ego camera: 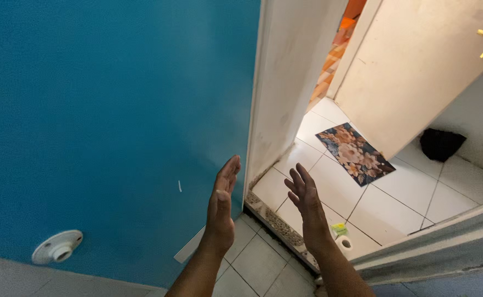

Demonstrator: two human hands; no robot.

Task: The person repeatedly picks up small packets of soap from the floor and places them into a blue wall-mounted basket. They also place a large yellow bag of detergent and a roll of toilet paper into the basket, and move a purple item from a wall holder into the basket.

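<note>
Both forearms raised side by side, left hand flat w/ fingers together, right hand loosely spread, both w/ empty grip.

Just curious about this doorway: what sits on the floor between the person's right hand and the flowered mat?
Only bare white floor tiles between the right hand and flowered mat, seen in the head view.

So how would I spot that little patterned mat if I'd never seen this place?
Start at the white door frame beside the blue wall and look through the doorway onto the white tiled floor. The mat lies there, beyond the right hand. It is the only flowered thing: dark, with pale orange blossoms.
</note>
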